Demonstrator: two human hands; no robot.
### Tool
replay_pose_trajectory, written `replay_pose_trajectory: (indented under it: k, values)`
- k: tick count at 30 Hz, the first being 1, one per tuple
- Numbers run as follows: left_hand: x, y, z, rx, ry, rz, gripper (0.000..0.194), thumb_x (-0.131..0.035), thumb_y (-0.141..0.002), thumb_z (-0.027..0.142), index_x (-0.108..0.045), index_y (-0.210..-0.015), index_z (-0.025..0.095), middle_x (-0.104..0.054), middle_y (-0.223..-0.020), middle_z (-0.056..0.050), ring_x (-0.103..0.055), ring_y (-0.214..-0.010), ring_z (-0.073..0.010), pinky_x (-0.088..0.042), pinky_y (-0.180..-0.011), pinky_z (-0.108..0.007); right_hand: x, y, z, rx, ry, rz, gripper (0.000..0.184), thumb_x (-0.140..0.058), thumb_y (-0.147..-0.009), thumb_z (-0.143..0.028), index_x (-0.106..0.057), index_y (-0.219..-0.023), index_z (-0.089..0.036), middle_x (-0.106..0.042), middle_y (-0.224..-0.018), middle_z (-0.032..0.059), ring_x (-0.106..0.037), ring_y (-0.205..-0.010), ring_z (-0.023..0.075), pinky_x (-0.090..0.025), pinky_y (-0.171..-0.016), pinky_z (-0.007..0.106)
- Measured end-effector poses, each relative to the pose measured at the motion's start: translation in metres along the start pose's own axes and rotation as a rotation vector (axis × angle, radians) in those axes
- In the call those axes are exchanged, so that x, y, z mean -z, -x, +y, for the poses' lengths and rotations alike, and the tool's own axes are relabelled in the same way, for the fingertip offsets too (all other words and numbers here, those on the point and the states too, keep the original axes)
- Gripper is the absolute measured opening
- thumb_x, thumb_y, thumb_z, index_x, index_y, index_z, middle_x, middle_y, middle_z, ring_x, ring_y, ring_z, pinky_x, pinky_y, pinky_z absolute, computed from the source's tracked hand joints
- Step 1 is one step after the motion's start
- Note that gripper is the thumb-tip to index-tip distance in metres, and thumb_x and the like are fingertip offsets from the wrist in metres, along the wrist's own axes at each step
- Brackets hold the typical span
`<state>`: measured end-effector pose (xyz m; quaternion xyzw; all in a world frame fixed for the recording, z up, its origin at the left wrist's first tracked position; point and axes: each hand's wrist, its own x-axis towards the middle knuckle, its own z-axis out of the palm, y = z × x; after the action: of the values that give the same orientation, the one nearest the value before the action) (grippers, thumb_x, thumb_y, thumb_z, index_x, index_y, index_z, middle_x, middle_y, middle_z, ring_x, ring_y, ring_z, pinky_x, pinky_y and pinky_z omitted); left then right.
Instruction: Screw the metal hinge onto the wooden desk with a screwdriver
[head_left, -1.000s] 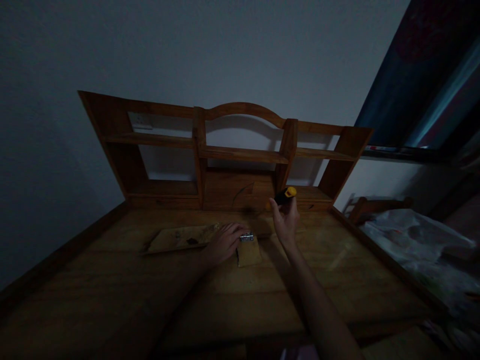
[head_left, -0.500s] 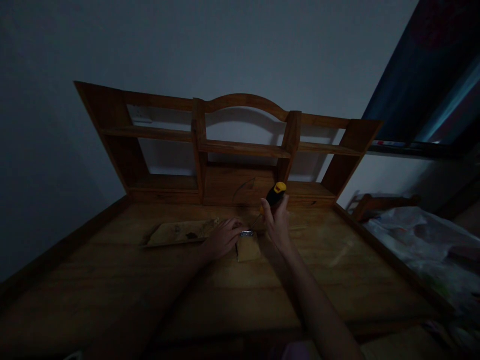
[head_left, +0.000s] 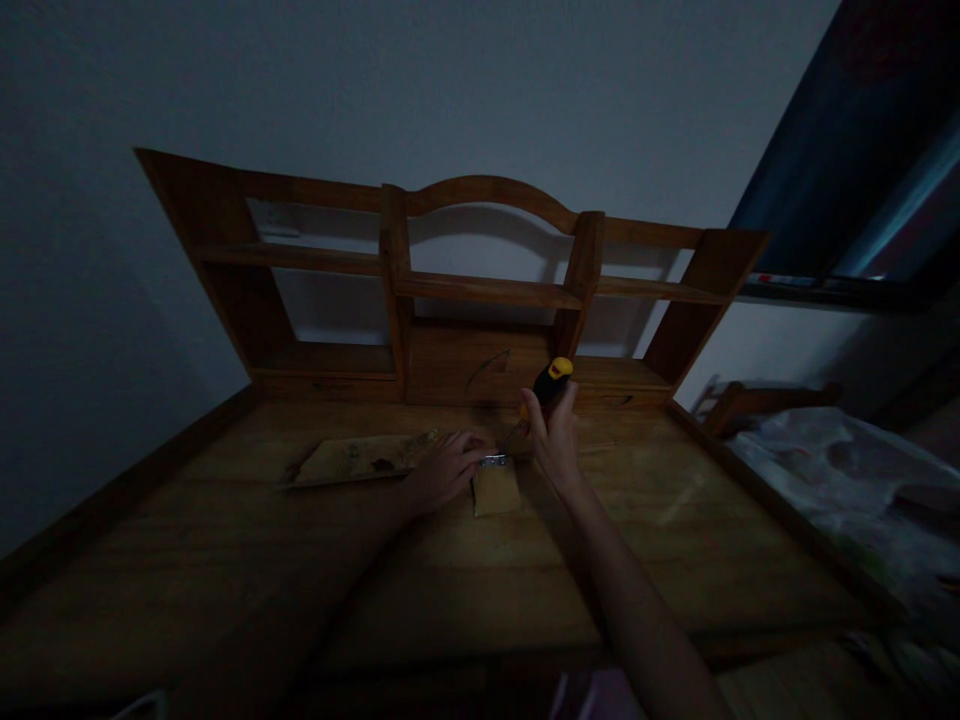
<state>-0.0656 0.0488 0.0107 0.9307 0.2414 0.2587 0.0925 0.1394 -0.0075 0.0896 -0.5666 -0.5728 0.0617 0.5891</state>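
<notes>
My right hand is wrapped round the black and yellow handle of a screwdriver. Its thin shaft slants down and left, the tip reaching a small shiny metal piece, perhaps a hinge. That metal piece sits at the far edge of a small wooden block on the desk. From the left, my left hand holds the metal piece with its fingers closed; the fingertips are partly hidden in the dim light. Exactly where the tip meets the metal is too dark to tell.
A long rough wooden piece lies on the wooden desk, left of my left hand. Behind stands a wooden shelf unit against the wall. Clear plastic sheeting and a wooden chair back are at the right.
My view has shifted slightly, so the desk and shelf sit a little higher. Both hands keep nearly the same position, with the screwdriver still at the metal piece.
</notes>
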Motion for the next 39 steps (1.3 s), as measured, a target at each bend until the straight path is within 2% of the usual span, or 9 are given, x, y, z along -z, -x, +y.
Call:
replay_pose_trajectory:
  k: [8,15,18,22,25,31,34,37,39]
  values:
    - [0.001,0.000,0.002,0.007,0.002,-0.008,0.041,-0.042,-0.101,0.020,-0.060,-0.137,0.028,-0.053,-0.133,-0.009,-0.048,-0.126,-0.0264,-0.042,-0.108,-0.046,0.001,0.000,-0.001,0.001,0.047,-0.046,0.054,-0.052,-0.094,-0.059,-0.038,-0.128,-0.019,-0.068,-0.085,0.0089,-0.064,-0.067,0.0206,-0.043,-0.059,0.031]
    - [-0.001,0.000,0.001,0.002,0.006,0.008,0.040,-0.043,-0.101,0.021,-0.060,-0.136,0.030,-0.054,-0.131,-0.009,-0.050,-0.123,-0.0256,-0.043,-0.107,-0.045,-0.001,-0.004,0.001,-0.006,-0.067,-0.059,0.053,-0.056,-0.092,-0.058,-0.041,-0.130,-0.024,-0.068,-0.090,0.0057,-0.063,-0.066,0.0184,-0.046,-0.063,0.031]
    - [0.000,0.000,0.002,0.016,-0.015,0.000,0.039,-0.043,-0.102,0.024,-0.060,-0.136,0.030,-0.054,-0.131,-0.009,-0.050,-0.123,-0.0262,-0.043,-0.106,-0.046,-0.006,-0.007,0.007,-0.014,-0.122,-0.065,0.054,-0.058,-0.091,-0.059,-0.043,-0.130,-0.025,-0.064,-0.084,0.0011,-0.058,-0.062,0.0165,-0.044,-0.059,0.029]
    - [0.000,-0.001,0.001,0.011,-0.014,0.016,0.038,-0.042,-0.103,0.026,-0.060,-0.136,0.030,-0.054,-0.132,-0.009,-0.050,-0.124,-0.0257,-0.044,-0.105,-0.045,-0.013,-0.010,0.014,0.028,-0.117,-0.084,0.046,-0.062,-0.087,-0.061,-0.058,-0.112,-0.022,-0.053,-0.072,-0.0037,-0.050,-0.060,0.0143,-0.039,-0.056,0.026]
    - [-0.001,-0.002,-0.001,0.008,0.009,0.029,0.037,-0.042,-0.104,0.029,-0.061,-0.136,0.032,-0.055,-0.132,-0.008,-0.051,-0.123,-0.0249,-0.044,-0.105,-0.045,-0.011,-0.020,0.013,0.066,-0.038,-0.098,0.047,-0.066,-0.082,-0.064,-0.064,-0.099,-0.020,-0.053,-0.068,-0.0038,-0.048,-0.060,0.0135,-0.036,-0.057,0.026]
    - [-0.002,-0.003,-0.002,0.025,0.024,0.028,0.036,-0.042,-0.105,0.036,-0.063,-0.134,0.034,-0.056,-0.131,-0.008,-0.051,-0.123,-0.0247,-0.042,-0.107,-0.045,0.001,-0.067,-0.013,0.095,0.189,-0.322,0.049,-0.070,-0.076,-0.067,-0.068,-0.077,-0.017,-0.061,-0.067,0.0011,-0.055,-0.063,0.0158,-0.036,-0.058,0.027]
    - [-0.001,-0.002,-0.001,0.031,0.044,0.025,0.036,-0.043,-0.105,0.037,-0.062,-0.134,0.034,-0.056,-0.130,-0.007,-0.051,-0.123,-0.0240,-0.042,-0.107,-0.044,0.006,-0.088,-0.031,0.142,0.218,-0.456,0.043,-0.078,-0.072,-0.051,-0.065,-0.094,-0.018,-0.065,-0.079,0.0014,-0.059,-0.070,0.0171,-0.039,-0.062,0.027]
    - [0.001,-0.002,0.002,0.036,0.056,0.028,0.036,-0.042,-0.105,0.038,-0.062,-0.135,0.033,-0.056,-0.128,-0.007,-0.052,-0.122,-0.0235,-0.044,-0.106,-0.043,0.015,-0.099,-0.046,0.247,0.197,-0.579,0.055,-0.077,-0.072,-0.034,-0.050,-0.119,-0.022,-0.062,-0.086,-0.0026,-0.059,-0.074,0.0158,-0.042,-0.066,0.026]
    - [0.002,-0.003,0.004,0.038,0.058,0.044,0.036,-0.042,-0.105,0.040,-0.063,-0.133,0.033,-0.057,-0.128,-0.007,-0.053,-0.121,-0.0232,-0.044,-0.106,-0.042,0.022,-0.102,-0.051,0.302,0.190,-0.702,0.058,-0.072,-0.075,-0.025,-0.042,-0.125,-0.025,-0.059,-0.089,-0.0042,-0.058,-0.075,0.0147,-0.043,-0.068,0.025]
